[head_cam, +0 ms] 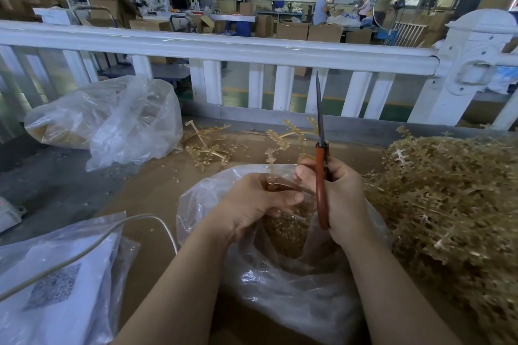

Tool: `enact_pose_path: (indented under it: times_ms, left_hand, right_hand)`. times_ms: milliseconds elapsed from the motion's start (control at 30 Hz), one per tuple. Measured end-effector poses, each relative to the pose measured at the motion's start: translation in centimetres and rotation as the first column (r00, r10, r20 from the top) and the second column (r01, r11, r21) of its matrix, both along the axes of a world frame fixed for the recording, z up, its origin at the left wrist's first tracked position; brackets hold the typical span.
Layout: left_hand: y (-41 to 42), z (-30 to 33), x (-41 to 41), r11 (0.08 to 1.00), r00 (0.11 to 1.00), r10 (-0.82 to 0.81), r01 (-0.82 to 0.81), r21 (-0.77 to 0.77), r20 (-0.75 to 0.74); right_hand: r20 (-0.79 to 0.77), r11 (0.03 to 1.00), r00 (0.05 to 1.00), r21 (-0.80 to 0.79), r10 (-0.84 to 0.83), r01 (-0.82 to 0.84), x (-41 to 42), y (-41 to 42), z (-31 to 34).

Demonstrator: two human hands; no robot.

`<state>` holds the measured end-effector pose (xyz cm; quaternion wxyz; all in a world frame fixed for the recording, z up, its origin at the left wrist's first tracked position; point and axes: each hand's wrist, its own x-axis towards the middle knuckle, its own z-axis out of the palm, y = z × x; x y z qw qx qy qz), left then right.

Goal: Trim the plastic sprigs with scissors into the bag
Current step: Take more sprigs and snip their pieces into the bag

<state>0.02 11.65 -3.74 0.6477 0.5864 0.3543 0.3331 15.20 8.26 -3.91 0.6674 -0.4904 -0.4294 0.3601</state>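
Sprigs of gold plastic are everywhere around the open clear bag (280, 269) at the middle of the table (151, 193). One short sprig (271, 165) stands upright just above the bag's mouth, pinched by the left hand (252, 204), whose fingers and thumb are curled round its lower stem. The right hand (340, 199), just right of that, grips the red handles of the scissors (321, 176); its fingers are wrapped tight and the closed blades point straight up. Cut bits lie inside the bag. A big heap of sprigs (454, 204) sits to the right of the bag, and a few loose ones (207, 148) lie beyond it. Another crumpled clear bag (112, 120) rests beyond and to the left, near a white fence (224, 47).
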Motion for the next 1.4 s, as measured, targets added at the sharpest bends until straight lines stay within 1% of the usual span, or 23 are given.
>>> enact_pose_path:
  times_ms: [133, 267, 533, 667, 967, 1067, 1167, 1267, 1367, 1400]
  left_hand:
    - [0.2, 0.2, -0.1, 0.998, 0.983, 0.055, -0.047, -0.048, 0.178]
    - [0.5, 0.5, -0.6, 0.993, 0.953, 0.121, -0.112, -0.046, 0.277]
    - [0.4, 0.7, -0.5, 0.982, 0.931, 0.183, -0.188, -0.016, 0.316]
    - [0.5, 0.8, -0.6, 0.977, 0.921, 0.207, -0.215, -0.012, 0.329]
    - [0.7, 0.6, -0.5, 0.97, 0.917, 0.229, -0.244, 0.006, 0.325]
    - [0.6, 0.6, -0.4, 0.947, 0.89, 0.299, -0.322, 0.01, 0.344]
    - [1.2, 0.5, -0.3, 0.89, 0.842, 0.423, -0.456, 0.023, 0.335]
    - [1.8, 0.3, -0.2, 0.866, 0.812, 0.477, -0.499, -0.024, 0.338]
    - [1.9, 0.3, -0.4, 0.896, 0.806, 0.442, -0.413, -0.162, 0.394]
    - [1.9, 0.3, -0.6, 0.906, 0.804, 0.422, -0.38, -0.184, 0.418]
  right_hand:
    - [0.003, 0.998, 1.0, 0.063, 0.005, -0.005, 0.2, -0.2, 0.1]
    - [-0.062, 0.991, 0.997, 0.12, -0.054, 0.061, 0.5, -0.3, 0.3]
    - [-0.072, 0.987, 0.991, 0.104, -0.117, 0.124, 1.0, 0.2, -0.3]
    - [-0.073, 0.987, 0.99, 0.094, -0.122, 0.129, 1.1, 0.1, -0.4]
    - [-0.014, 0.987, 0.988, 0.058, -0.152, 0.153, 1.0, 0.2, -0.4]
    - [-0.003, 0.985, 0.985, 0.032, -0.172, 0.172, 0.9, 0.2, -0.5]
    - [-0.012, 0.986, 0.986, -0.005, -0.169, 0.169, 1.0, 0.2, -0.6]
    - [-0.013, 0.986, 0.986, -0.017, -0.164, 0.164, 1.0, 0.3, -0.6]
    - [-0.011, 0.987, 0.987, -0.021, -0.159, 0.159, 0.9, 0.3, -0.5]
    - [-0.003, 0.987, 0.988, -0.021, -0.156, 0.156, 0.9, 0.3, -0.5]
